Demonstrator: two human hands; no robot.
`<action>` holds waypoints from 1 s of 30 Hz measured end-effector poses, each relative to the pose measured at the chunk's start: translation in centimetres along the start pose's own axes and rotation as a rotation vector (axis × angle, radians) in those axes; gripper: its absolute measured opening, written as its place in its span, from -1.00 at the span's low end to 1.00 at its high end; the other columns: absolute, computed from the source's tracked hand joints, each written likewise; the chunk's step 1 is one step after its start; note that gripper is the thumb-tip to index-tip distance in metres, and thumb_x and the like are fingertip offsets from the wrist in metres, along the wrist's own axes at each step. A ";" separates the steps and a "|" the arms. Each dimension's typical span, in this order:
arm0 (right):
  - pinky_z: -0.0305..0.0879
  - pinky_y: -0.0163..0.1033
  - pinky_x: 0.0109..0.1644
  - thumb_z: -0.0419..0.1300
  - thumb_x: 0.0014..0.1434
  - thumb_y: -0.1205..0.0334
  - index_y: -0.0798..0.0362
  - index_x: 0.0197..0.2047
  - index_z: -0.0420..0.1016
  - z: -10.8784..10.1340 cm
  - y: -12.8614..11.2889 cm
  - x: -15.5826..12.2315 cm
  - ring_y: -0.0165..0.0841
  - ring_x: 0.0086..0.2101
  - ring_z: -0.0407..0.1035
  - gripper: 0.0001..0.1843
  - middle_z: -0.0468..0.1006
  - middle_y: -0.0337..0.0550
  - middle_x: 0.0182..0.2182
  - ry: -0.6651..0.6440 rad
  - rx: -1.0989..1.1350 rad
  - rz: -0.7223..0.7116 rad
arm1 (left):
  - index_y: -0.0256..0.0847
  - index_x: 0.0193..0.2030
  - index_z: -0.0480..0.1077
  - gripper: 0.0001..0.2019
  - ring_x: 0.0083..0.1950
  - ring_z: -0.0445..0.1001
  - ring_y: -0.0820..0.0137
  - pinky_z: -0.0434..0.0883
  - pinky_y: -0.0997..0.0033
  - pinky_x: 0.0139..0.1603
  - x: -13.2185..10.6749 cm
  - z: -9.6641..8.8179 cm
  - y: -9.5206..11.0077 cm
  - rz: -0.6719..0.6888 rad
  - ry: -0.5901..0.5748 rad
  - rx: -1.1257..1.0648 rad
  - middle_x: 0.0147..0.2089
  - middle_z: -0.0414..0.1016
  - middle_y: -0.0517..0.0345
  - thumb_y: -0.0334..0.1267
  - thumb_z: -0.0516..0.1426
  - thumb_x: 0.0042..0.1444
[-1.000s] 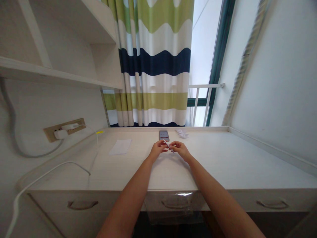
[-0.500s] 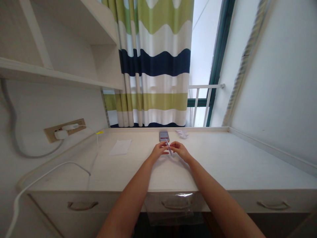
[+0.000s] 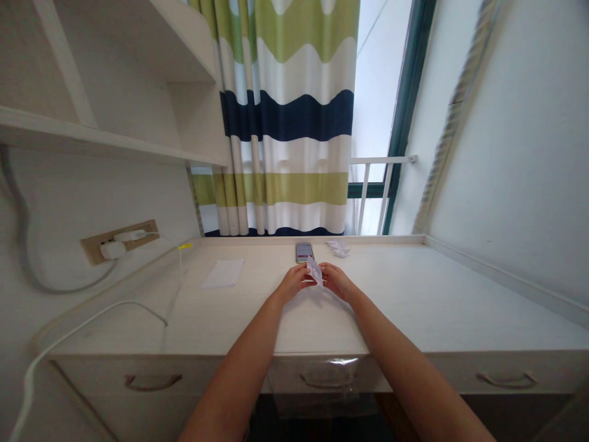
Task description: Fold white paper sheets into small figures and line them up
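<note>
Between my two hands is a small piece of folded white paper (image 3: 315, 272), tilted up off the desk with its creased face toward me. My left hand (image 3: 294, 282) pinches its left side, fingers closed on the edge. On the other side, my right hand (image 3: 335, 280) grips the paper, its fingertips partly hidden behind it. A phone (image 3: 304, 252) with a lit screen lies just beyond the paper, its lower edge partly covered. Some folded white paper pieces (image 3: 338, 248) rest to the right of the phone.
Flat white sheets (image 3: 223, 273) lie on the white desk (image 3: 414, 294) at left. A white cable (image 3: 124, 302) crosses the left front corner, near a wall socket (image 3: 120, 240). Clear plastic (image 3: 317, 374) hangs over the middle drawer. A striped curtain (image 3: 304, 159) hangs behind the desk.
The folded paper has turned from nearly edge-on to show its broad face. My right hand has shifted slightly left, closer round the paper; my left hand stays almost in place.
</note>
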State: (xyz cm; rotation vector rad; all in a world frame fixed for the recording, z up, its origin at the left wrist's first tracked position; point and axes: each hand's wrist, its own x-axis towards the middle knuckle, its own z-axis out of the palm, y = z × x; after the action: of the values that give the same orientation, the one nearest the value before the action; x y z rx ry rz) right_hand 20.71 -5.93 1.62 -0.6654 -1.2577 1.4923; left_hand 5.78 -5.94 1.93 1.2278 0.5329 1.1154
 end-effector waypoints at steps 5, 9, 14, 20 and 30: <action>0.19 -0.29 -0.30 0.20 -0.16 0.22 0.04 -0.44 0.36 0.1 0.0 -0.2 -0.42 -0.42 0.32 -0.85 0.44 -0.26 -0.49 -0.016 -0.010 0.029 | -0.30 -0.20 0.37 -0.69 -0.32 0.39 0.42 0.34 0.29 -0.19 -0.2 0.1 0.1 -0.019 -0.030 0.025 -0.29 0.43 0.02 -0.30 0.13 -0.16; 0.19 -0.31 -0.33 0.20 -0.17 0.22 0.05 -0.46 0.35 0.1 -0.1 -0.3 -0.44 -0.45 0.32 -0.85 0.44 -0.26 -0.52 -0.008 -0.040 0.037 | -0.28 -0.23 0.38 -0.71 -0.35 0.39 0.44 0.34 0.34 -0.24 -0.1 0.1 0.0 -0.017 -0.003 0.081 -0.34 0.44 0.05 -0.34 0.13 -0.18; 0.16 -0.34 -0.36 0.21 -0.17 0.20 0.04 -0.45 0.35 0.4 -0.3 -0.5 -0.44 -0.42 0.32 -0.84 0.45 -0.25 -0.45 -0.031 -0.094 0.059 | -0.27 -0.23 0.39 -0.71 -0.33 0.40 0.41 0.34 0.40 -0.30 0.0 0.5 0.0 -0.027 0.093 0.202 -0.30 0.45 0.04 -0.38 0.12 -0.18; 0.17 -0.34 -0.36 0.24 -0.20 0.21 0.03 -0.44 0.35 0.5 -0.4 -0.8 -0.43 -0.37 0.31 -0.80 0.44 -0.24 -0.32 -0.054 -0.095 0.039 | -0.27 -0.20 0.38 -0.69 -0.30 0.40 0.39 0.35 0.40 -0.32 0.1 0.5 0.0 -0.019 0.088 0.226 -0.27 0.45 0.02 -0.38 0.12 -0.17; 0.21 -0.28 -0.26 0.26 -0.21 0.20 0.04 -0.45 0.35 0.4 -0.1 -0.4 -0.42 -0.36 0.34 -0.79 0.46 -0.24 -0.41 -0.045 -0.009 0.080 | -0.27 -0.22 0.36 -0.68 -0.36 0.39 0.45 0.35 0.45 -0.35 0.1 0.5 -0.2 -0.016 0.104 0.183 -0.29 0.44 0.07 -0.46 0.04 -0.20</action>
State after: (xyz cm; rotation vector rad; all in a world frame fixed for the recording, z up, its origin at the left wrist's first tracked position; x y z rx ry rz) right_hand 20.53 -6.48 1.71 -0.6983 -1.2855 1.5760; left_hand 6.38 -6.05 1.91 1.3249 0.7356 1.1413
